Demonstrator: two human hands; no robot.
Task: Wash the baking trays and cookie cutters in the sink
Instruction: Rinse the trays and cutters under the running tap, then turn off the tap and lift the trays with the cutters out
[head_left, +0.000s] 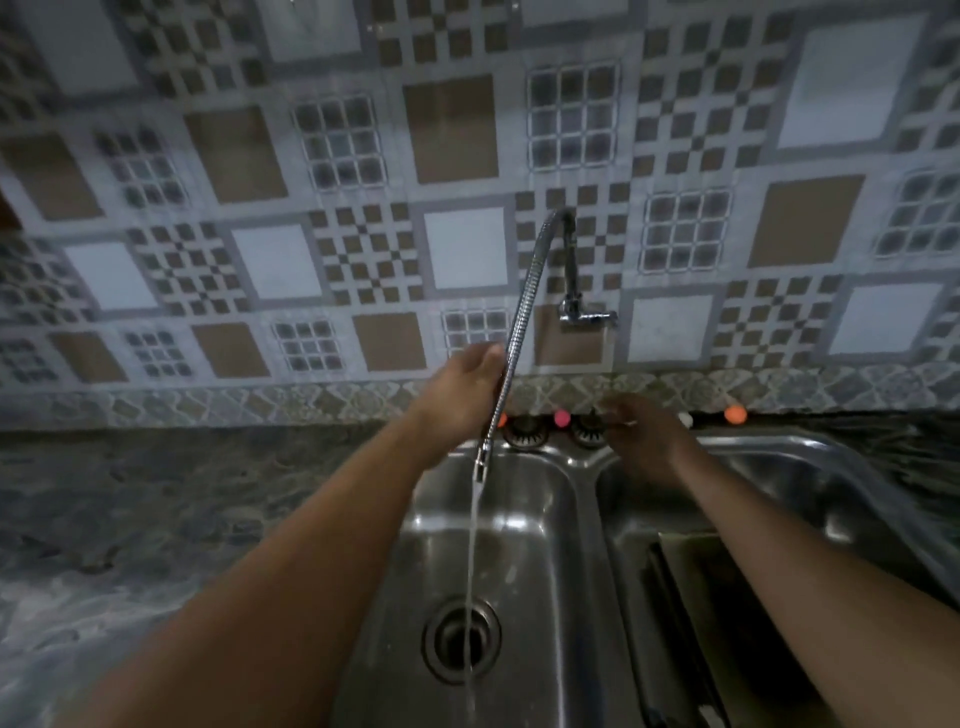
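My left hand (460, 400) grips the flexible metal faucet hose (519, 322) just above its nozzle. Water (472, 545) runs from the nozzle down to the drain (460, 636) of the left sink basin (550, 519). A dark baking tray (727, 623) leans inside the right basin (810, 483), under my right forearm. My right hand (647, 444) is blurred and reaches over the divider to the sink's back rim; whether it holds anything is unclear. Small round pieces lie along that rim: a pink one (562, 418), a white one (685, 419) and an orange one (735, 414).
The tap valve (587, 314) is fixed to the patterned tile wall (363, 156) behind the sink. Two round metal fittings (524, 434) sit at the back rim. A dark stone countertop (156, 519) stretches to the left of the basins.
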